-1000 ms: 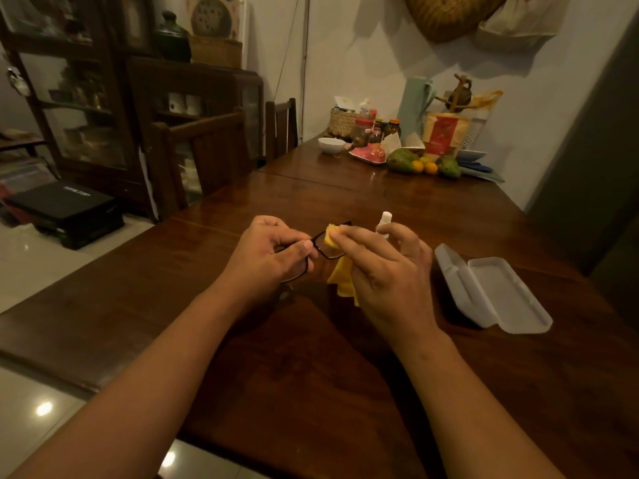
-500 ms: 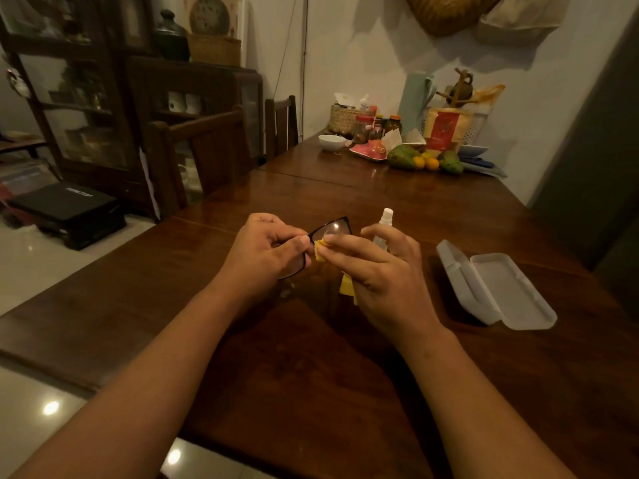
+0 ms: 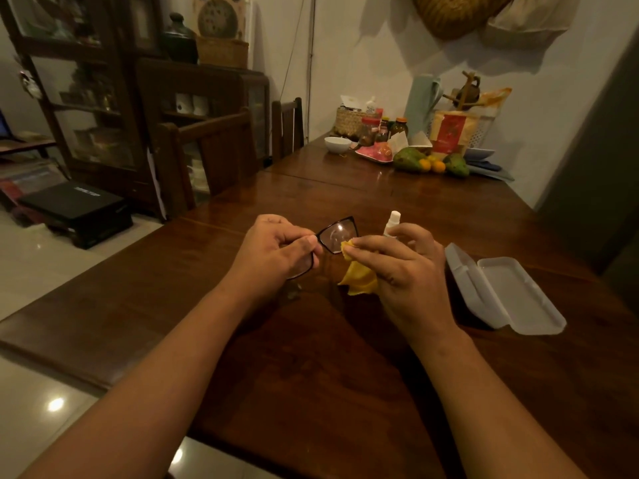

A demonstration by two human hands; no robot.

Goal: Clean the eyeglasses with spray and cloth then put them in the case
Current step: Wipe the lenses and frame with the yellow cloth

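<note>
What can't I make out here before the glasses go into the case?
Head view only:
- Glasses: one lens shows; the left hand covers the other lens and the temples.
- Lens cleanliness: glare and dim light, cannot tell.
- Spray bottle: only the top shows behind the right hand.
- Cloth: partly bunched under the right hand.
- Case: open, but its deeper half is seen edge-on.

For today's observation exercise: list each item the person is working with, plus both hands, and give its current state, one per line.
Eyeglasses: held up, one lens facing the camera.
Yellow cloth: pinched, pressed against the lens edge.
Spray bottle: upright on the table, behind the right hand.
Case: open, empty.
Left hand: gripping the frame.
Right hand: gripping the cloth.
</note>
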